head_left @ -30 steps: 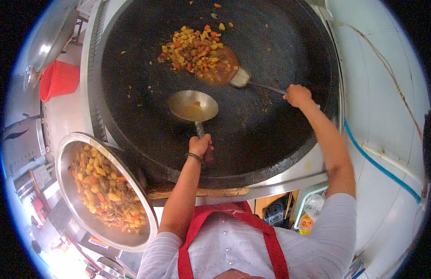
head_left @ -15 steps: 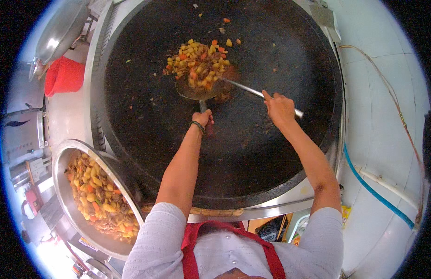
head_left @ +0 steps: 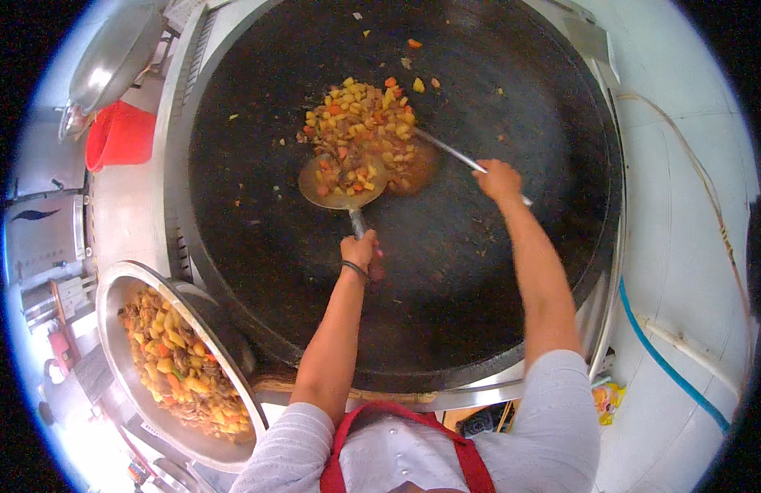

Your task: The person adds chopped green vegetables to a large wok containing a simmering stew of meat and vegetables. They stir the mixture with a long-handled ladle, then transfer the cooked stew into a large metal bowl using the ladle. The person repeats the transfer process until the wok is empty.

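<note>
In a huge dark wok (head_left: pixel 479 312) lies a heap of diced potato, carrot and brown meat (head_left: pixel 356 115) with some brown sauce. My left hand (head_left: pixel 360 251) is closed round the handle of a wide, round, shallow skimmer (head_left: pixel 314 193). The skimmer sits at the heap's near edge with several pieces on it. My right hand (head_left: pixel 499 181) grips a long metal handle (head_left: pixel 450 149), whose working end is hidden by the food at the heap's right side, so its kind does not show.
A big metal basin (head_left: pixel 109 308) of the same potato mix stands tilted at the wok's near left. Beyond it are a red plastic container (head_left: pixel 121 138) and a large metal pan (head_left: pixel 113 62). A blue hose (head_left: pixel 668 361) runs along the tiled wall at right.
My left hand has drawn the skimmer back toward me, and more of its bowl shows. My right hand has shifted slightly away from me. The whole view has also shifted a little.
</note>
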`<act>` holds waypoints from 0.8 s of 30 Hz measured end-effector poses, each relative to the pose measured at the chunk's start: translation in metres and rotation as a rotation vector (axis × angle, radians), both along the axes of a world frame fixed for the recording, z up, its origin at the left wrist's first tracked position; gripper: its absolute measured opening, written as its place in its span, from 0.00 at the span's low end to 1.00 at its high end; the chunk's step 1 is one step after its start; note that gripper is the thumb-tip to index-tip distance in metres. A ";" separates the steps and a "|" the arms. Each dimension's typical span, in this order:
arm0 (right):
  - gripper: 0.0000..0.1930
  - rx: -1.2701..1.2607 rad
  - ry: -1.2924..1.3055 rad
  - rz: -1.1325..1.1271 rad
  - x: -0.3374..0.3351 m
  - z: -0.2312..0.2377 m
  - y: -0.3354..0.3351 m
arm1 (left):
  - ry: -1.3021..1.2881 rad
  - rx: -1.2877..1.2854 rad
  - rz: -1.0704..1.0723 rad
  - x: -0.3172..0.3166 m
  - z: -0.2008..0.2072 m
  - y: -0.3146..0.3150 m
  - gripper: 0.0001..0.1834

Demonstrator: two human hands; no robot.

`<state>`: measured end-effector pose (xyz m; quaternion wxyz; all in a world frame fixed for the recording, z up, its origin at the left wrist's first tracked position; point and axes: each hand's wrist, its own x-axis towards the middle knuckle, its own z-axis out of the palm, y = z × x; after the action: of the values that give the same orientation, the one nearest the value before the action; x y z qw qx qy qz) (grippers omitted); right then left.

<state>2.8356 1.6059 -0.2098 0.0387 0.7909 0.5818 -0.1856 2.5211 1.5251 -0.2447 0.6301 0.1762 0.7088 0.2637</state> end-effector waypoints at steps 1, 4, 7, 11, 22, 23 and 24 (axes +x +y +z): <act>0.16 0.056 0.077 -0.045 -0.017 -0.015 0.006 | -0.002 -0.014 -0.002 0.001 0.005 0.002 0.11; 0.17 0.119 0.118 -0.065 -0.067 -0.026 0.018 | 0.068 0.038 -0.021 -0.005 0.008 0.003 0.12; 0.18 0.147 0.026 0.056 -0.078 -0.008 0.003 | 0.072 0.047 -0.038 -0.010 -0.003 0.005 0.12; 0.17 0.345 -0.178 0.330 -0.072 0.033 -0.035 | 0.076 0.126 -0.067 -0.015 -0.024 0.023 0.12; 0.16 -0.231 -0.264 0.171 0.040 0.116 -0.058 | 0.119 0.153 0.049 -0.019 -0.013 -0.003 0.10; 0.17 -0.241 -0.210 0.170 0.050 0.093 -0.061 | 0.118 0.159 0.081 -0.019 -0.011 -0.008 0.10; 0.17 -0.215 -0.149 0.149 0.041 0.069 -0.060 | 0.104 0.160 0.071 -0.024 -0.022 -0.015 0.10</act>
<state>2.8770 1.5455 -0.1408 0.1799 0.7484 0.6112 -0.1843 2.4970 1.5105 -0.2669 0.5667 0.2141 0.7230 0.3322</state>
